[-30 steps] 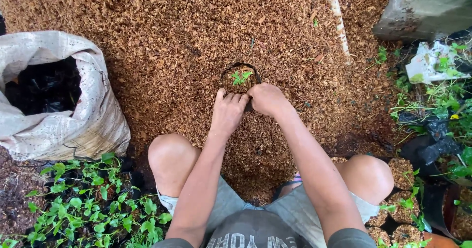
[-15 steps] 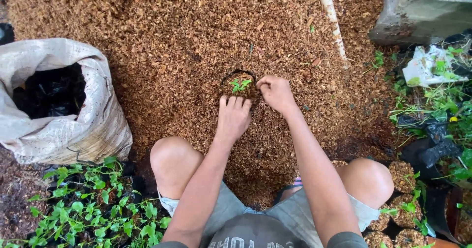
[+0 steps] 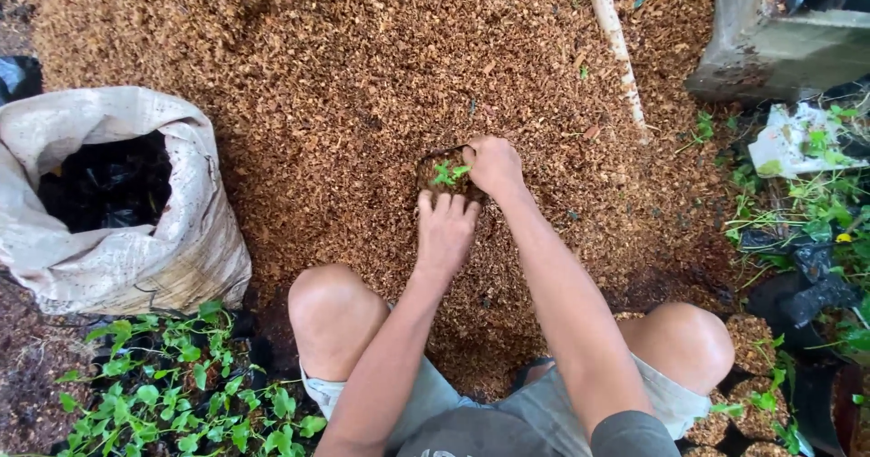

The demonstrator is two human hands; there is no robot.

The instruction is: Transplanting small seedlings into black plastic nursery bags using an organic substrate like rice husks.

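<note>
**Both hands closed in on a small potted seedling**

While the person crouched over the wide heap of reddish-brown shredded husk, both bare hands met at a small black planting bag sunk into that heap straight ahead of the knees. A tiny green seedling stood in the middle of the bag's fill. The left hand lay palm down on the near side of the bag, fingers held together and stretched forward so that the fingertips touched the bag's near edge; it gripped nothing. The right hand sat at the bag's right edge, curled into a loose fist with the knuckles up, pressed against the rim just beside the seedling. Whether that fist pinched the rim or some husk could not be told, since the fingers were tucked under.

To the left stood an open off-white woven sack with black material inside. Below it grew a cluster of leafy green seedlings in black bags. A pale thin pole lay across the husk at upper right, near a grey concrete block.
</note>
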